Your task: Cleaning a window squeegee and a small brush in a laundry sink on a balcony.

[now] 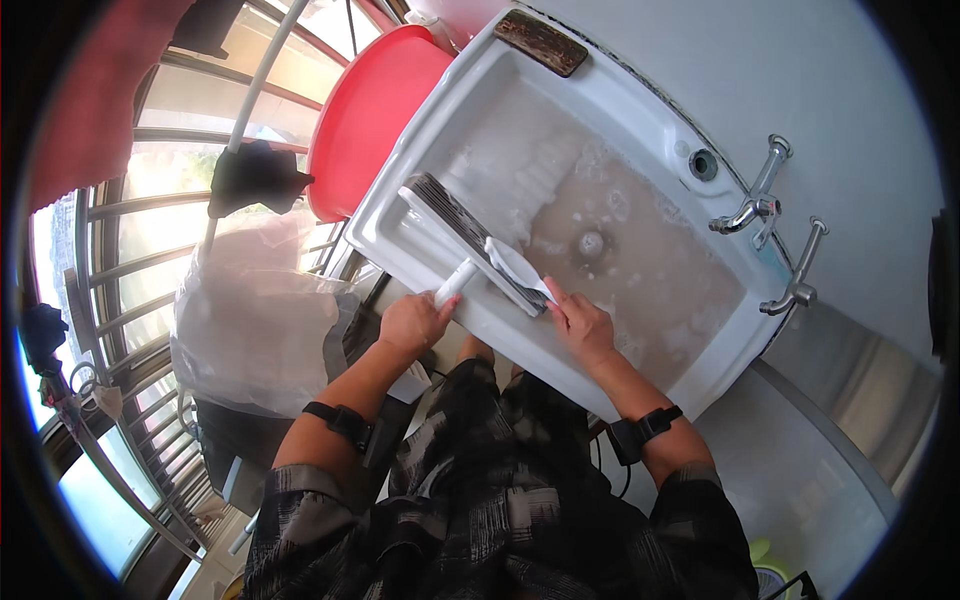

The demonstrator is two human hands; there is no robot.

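head view: both hands, left hand (412,322) & right hand (580,322), grip brush (470,240) over sink (640,110).

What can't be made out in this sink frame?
Head view only:
- Sink bottom: hidden by murky, foamy water.
- Brush bristles: face down, unseen.
- Left hand fingers: curled around the white handle, undersides hidden.
- Right hand fingertips: partly behind the brush end.

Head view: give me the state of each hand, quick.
Left hand: closed around the white handle of the broad brush.
Right hand: fingertips pressing on the brush's head at the sink rim; grip cannot be told.
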